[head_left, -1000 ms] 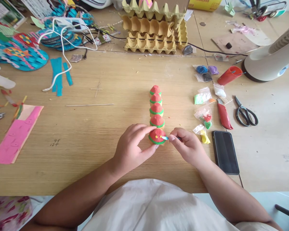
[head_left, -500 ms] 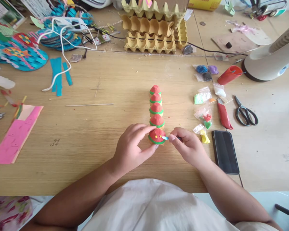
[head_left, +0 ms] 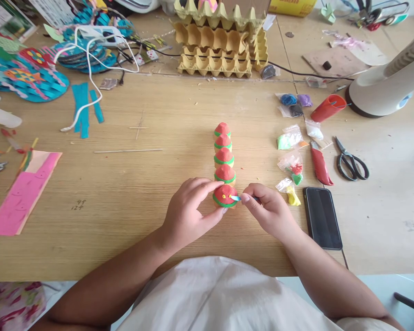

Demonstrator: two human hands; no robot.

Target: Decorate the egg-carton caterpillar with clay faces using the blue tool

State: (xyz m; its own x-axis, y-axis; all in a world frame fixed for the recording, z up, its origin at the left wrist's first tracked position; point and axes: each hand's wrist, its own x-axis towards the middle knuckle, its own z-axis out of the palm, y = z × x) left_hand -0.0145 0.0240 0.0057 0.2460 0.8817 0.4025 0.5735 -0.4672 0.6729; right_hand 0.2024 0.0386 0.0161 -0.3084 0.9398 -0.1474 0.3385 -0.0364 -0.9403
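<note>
Here, a caterpillar [head_left: 224, 155] stands on the wooden table [head_left: 175, 115], egg cartons [head_left: 210, 37] beyond.

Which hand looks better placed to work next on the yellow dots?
Probably the right hand: it holds a blue-tipped tool, its tip beside the yellow dots, while the left hand holds the red dome.

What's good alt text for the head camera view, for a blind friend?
A left hand holds the front segment of a red-and-green caterpillar craft while the right hand holds a blue-tipped tool near one yellow eye. Bagged modelling clay, scissors and a phone lie to the right.
</note>
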